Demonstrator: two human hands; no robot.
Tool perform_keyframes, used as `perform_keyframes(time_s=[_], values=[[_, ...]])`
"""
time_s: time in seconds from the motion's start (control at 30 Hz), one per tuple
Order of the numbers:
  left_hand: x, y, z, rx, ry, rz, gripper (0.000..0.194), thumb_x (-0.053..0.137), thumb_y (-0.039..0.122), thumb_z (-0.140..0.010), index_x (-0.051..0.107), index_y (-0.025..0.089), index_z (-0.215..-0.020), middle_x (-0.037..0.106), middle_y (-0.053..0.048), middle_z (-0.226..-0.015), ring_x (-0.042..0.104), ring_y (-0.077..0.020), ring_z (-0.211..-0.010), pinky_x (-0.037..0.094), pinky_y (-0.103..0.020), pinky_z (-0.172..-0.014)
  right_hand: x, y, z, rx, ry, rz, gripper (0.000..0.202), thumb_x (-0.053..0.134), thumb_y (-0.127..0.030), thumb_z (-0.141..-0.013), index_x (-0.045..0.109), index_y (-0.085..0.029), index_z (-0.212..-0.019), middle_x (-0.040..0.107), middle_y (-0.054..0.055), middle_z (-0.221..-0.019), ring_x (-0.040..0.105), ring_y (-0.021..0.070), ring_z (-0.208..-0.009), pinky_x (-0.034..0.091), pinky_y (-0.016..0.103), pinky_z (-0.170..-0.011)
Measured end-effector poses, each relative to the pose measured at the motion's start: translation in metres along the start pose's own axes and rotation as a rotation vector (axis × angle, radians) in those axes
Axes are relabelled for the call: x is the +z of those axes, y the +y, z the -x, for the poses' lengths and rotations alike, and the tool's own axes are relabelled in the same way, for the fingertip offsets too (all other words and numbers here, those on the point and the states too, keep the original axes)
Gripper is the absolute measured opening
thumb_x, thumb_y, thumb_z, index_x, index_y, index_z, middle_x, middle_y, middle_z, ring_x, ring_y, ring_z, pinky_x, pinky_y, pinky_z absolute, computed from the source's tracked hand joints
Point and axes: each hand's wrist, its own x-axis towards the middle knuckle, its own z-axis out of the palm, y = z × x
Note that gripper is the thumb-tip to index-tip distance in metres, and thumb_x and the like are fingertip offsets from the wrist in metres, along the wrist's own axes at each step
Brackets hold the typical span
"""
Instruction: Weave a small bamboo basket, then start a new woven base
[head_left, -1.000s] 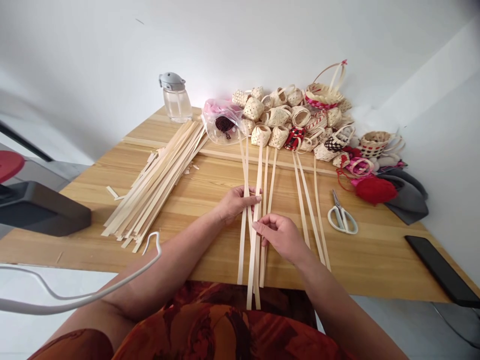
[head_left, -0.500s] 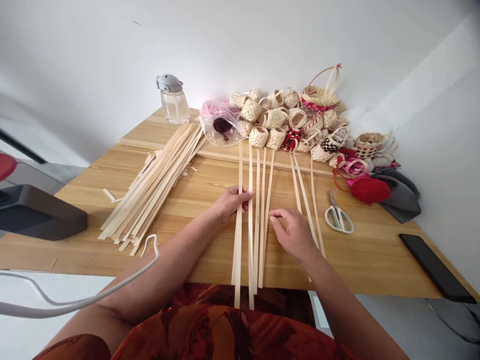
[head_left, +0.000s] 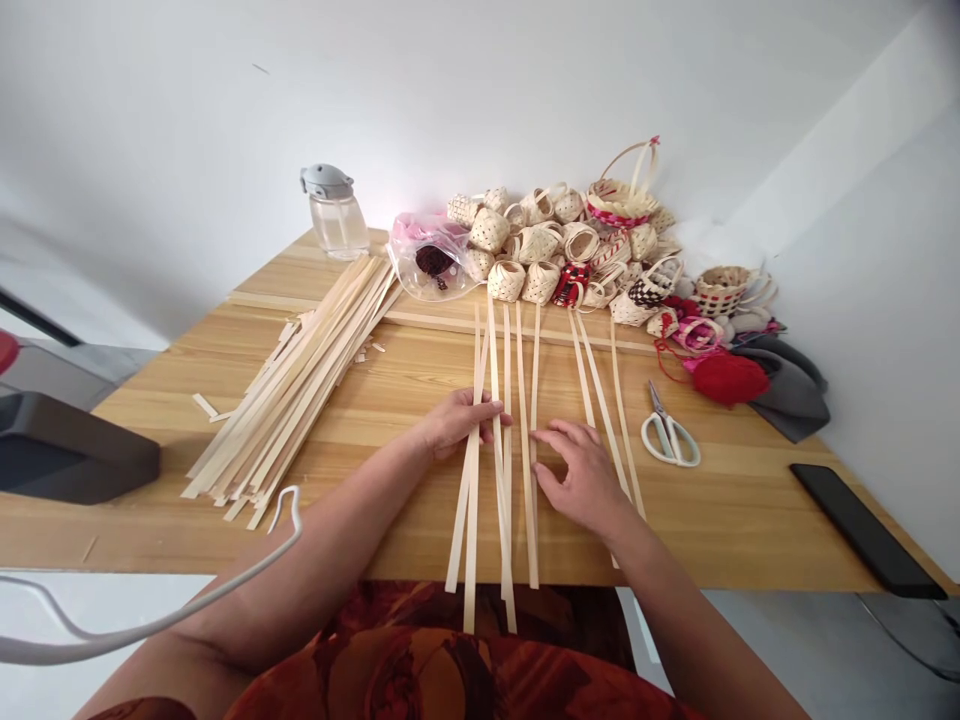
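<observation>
Several long, flat wooden strips point(head_left: 523, 400) lie lengthwise on the wooden table in front of me, their near ends reaching the edge. My left hand point(head_left: 457, 425) is closed around a pair of them at mid-length, thumb on top of one strip point(head_left: 495, 360) and fingers underneath. To its right, my right hand point(head_left: 581, 470) has thumb and forefinger apart, the tips at the edge of another strip point(head_left: 535, 370); it grips nothing that I can see. A few more strips point(head_left: 600, 385) run beneath or beside my right wrist.
A thick bundle of strips point(head_left: 300, 385) lies at left. Small woven baskets point(head_left: 540, 240) are heaped at the back, beside a plastic bag point(head_left: 431, 265) and a bottle point(head_left: 335, 215). At right are scissors point(head_left: 670, 435), red yarn point(head_left: 731, 378) and a phone point(head_left: 866, 528).
The strips by my left hand have shifted, their near ends fanning left and crossing. My right hand's thumb and forefinger have spread apart. The whole view has shifted slightly.
</observation>
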Motion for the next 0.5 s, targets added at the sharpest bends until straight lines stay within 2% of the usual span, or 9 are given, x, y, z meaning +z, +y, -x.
perform_keyframes(time_s=[0.23,0.37,0.5], values=[[-0.0007,-0.0010,-0.0020,-0.007,0.006,0.009,0.028,0.076,0.030,-0.077,0.053,0.015,-0.079,0.075,-0.010,-0.085,0.057,-0.0071,-0.046,0.037,-0.019,-0.041,-0.0084,0.0113,0.0000,0.028,-0.083,-0.033,0.044,0.057,-0.025,-0.082,0.064,-0.027,-0.126,0.054,0.009,-0.138,0.041,0.0320,-0.134,0.036,0.054,-0.110],[-0.0013,-0.0032,-0.0028,-0.007,-0.005,0.009,0.027,0.075,0.030,-0.078,0.052,0.015,-0.079,0.075,-0.010,-0.085,0.057,-0.0069,-0.045,0.037,-0.018,-0.041,-0.0046,0.0056,-0.0018,0.007,-0.055,-0.016,0.042,0.056,-0.023,-0.083,0.066,-0.024,-0.123,0.057,0.009,-0.136,0.043,0.0318,-0.133,0.036,0.055,-0.110],[-0.0012,-0.0031,-0.0023,-0.005,-0.002,0.016,0.028,0.075,0.030,-0.077,0.052,0.015,-0.081,0.075,-0.009,-0.086,0.058,-0.0073,-0.046,0.037,-0.018,-0.040,-0.0012,0.0023,-0.0027,-0.008,-0.021,-0.012,0.038,0.057,-0.029,-0.085,0.067,-0.023,-0.122,0.059,0.010,-0.133,0.045,0.0319,-0.130,0.038,0.055,-0.109]])
